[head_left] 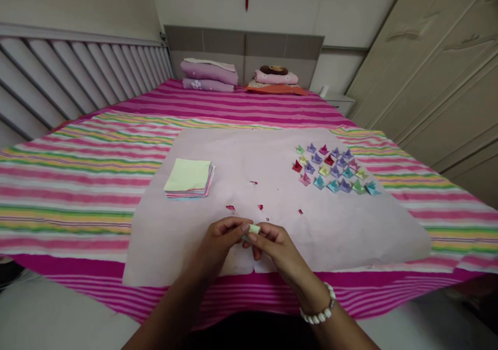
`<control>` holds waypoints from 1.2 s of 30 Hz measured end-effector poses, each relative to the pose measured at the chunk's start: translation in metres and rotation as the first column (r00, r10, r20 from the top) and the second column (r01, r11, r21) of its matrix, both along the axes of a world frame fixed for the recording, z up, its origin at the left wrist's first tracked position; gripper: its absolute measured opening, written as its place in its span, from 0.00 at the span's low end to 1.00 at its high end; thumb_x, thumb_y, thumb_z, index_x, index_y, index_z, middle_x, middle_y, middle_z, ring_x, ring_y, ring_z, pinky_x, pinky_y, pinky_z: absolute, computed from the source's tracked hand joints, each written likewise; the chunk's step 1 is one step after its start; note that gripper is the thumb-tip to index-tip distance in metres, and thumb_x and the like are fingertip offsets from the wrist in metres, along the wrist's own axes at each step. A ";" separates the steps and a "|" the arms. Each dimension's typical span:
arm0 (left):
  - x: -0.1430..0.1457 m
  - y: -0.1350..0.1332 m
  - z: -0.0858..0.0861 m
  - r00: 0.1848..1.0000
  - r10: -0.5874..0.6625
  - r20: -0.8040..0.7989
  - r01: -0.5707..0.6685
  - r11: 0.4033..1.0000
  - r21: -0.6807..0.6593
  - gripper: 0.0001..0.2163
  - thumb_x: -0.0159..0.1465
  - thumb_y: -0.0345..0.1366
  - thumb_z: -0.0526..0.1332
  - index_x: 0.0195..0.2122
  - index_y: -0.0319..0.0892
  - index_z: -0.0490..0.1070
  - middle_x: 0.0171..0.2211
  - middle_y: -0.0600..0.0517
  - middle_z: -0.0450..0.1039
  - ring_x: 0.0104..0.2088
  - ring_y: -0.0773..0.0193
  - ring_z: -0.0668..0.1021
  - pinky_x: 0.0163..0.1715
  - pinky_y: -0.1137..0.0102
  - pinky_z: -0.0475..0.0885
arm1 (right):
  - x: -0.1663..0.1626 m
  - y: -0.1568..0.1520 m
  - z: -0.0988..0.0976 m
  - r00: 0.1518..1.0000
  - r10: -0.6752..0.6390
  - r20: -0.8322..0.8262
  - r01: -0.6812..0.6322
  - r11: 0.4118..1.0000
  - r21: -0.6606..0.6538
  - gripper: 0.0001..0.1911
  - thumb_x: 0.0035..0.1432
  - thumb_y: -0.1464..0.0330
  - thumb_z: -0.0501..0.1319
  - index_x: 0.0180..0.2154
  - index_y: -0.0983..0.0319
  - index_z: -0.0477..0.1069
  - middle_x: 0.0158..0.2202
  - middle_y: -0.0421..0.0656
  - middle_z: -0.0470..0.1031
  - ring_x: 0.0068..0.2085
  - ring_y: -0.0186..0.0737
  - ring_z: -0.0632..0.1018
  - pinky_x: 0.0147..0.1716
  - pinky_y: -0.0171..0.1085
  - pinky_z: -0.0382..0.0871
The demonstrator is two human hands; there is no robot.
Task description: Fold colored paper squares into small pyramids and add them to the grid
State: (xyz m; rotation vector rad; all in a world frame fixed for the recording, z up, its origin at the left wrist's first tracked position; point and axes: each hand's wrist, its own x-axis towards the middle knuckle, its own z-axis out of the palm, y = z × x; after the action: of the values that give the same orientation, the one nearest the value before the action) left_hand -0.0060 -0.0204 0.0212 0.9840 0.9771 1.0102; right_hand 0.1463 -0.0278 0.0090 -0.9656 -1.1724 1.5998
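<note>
A small folded piece of pale green paper (254, 228) is pinched between my two hands, above the front part of a large pale sheet (218, 256). My left hand (225, 236) grips its left side with thumb and fingers. On the other side, my right hand (274, 241) holds it with the thumb on the near face; a white beaded bracelet (319, 313) circles that wrist. Fingers cover much of the paper. Just beyond the hands lie several dark red scraps (260, 207). To the left sits a stack of square coloured paper (190, 176), pale yellow-green on top.
Several small folded paper pieces (335, 171) in many colours stand in rows on the sheet's right. Beneath is a bed with a striped cover (78, 184). Folded bedding (210, 75) lies by the headboard (280, 44). A slatted rail (97, 75) runs along the left, a wardrobe (439, 70) on the right.
</note>
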 end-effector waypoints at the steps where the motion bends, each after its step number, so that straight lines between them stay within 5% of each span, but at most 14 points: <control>1: 0.000 0.000 0.001 0.999 -0.028 0.018 0.028 1.000 -0.005 0.11 0.56 0.41 0.66 0.34 0.39 0.79 0.23 0.53 0.73 0.25 0.67 0.72 0.31 0.69 0.68 | 0.000 0.000 0.000 1.000 0.014 0.011 -0.014 1.000 0.008 0.17 0.50 0.55 0.67 0.25 0.63 0.74 0.21 0.38 0.73 0.20 0.29 0.68 0.22 0.32 0.61; 6: 0.001 -0.001 0.005 0.996 -0.078 0.046 0.079 0.997 -0.011 0.10 0.56 0.40 0.66 0.29 0.37 0.77 0.19 0.54 0.71 0.23 0.67 0.72 0.30 0.69 0.67 | -0.003 -0.001 -0.001 0.999 0.010 0.049 -0.010 1.000 0.005 0.17 0.49 0.56 0.68 0.24 0.63 0.73 0.21 0.38 0.73 0.19 0.28 0.66 0.20 0.31 0.56; 15: 0.006 -0.001 0.005 0.991 0.060 -0.116 -0.050 0.995 0.084 0.10 0.56 0.40 0.64 0.25 0.39 0.73 0.16 0.57 0.68 0.21 0.67 0.72 0.28 0.70 0.67 | -0.009 -0.003 -0.007 0.996 -0.052 0.066 0.050 0.998 0.043 0.20 0.52 0.53 0.65 0.23 0.63 0.69 0.19 0.37 0.70 0.19 0.29 0.64 0.19 0.31 0.55; 20: 0.006 -0.001 0.002 1.000 0.016 -0.027 -0.015 0.999 0.028 0.11 0.57 0.42 0.64 0.25 0.40 0.70 0.15 0.58 0.68 0.17 0.66 0.72 0.23 0.70 0.68 | -0.010 -0.005 -0.011 0.997 0.016 0.078 -0.018 0.999 0.028 0.21 0.55 0.51 0.61 0.25 0.63 0.70 0.19 0.37 0.69 0.18 0.28 0.64 0.19 0.31 0.55; 25: 0.010 0.000 0.003 0.994 -0.022 0.103 0.025 0.999 -0.031 0.11 0.57 0.42 0.63 0.24 0.39 0.70 0.15 0.56 0.69 0.17 0.65 0.73 0.22 0.69 0.68 | -0.012 -0.007 -0.012 0.996 -0.048 0.069 0.045 0.998 0.044 0.20 0.56 0.52 0.61 0.27 0.63 0.69 0.18 0.36 0.67 0.17 0.28 0.62 0.18 0.31 0.52; 30: 0.011 -0.001 0.006 0.996 -0.089 -0.013 0.089 0.996 -0.002 0.12 0.59 0.43 0.61 0.26 0.40 0.70 0.15 0.57 0.68 0.17 0.64 0.75 0.23 0.70 0.68 | -0.014 -0.008 -0.015 0.998 -0.052 -0.031 0.053 0.998 0.037 0.17 0.56 0.56 0.62 0.27 0.63 0.69 0.21 0.36 0.68 0.18 0.27 0.63 0.20 0.31 0.54; 36: 0.013 -0.001 0.003 0.999 -0.003 -0.042 0.007 0.997 0.082 0.13 0.58 0.43 0.62 0.22 0.41 0.65 0.13 0.58 0.68 0.16 0.66 0.73 0.21 0.72 0.66 | -0.015 -0.008 -0.018 0.997 -0.068 -0.036 0.068 0.998 -0.004 0.15 0.55 0.57 0.63 0.28 0.64 0.70 0.19 0.35 0.66 0.17 0.26 0.61 0.17 0.30 0.50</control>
State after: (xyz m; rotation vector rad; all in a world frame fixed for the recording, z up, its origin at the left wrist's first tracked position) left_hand 0.0071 -0.0218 0.0246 1.0789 0.9738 1.0353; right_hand 0.1313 -0.0355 -0.0085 -0.9640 -1.1014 1.5585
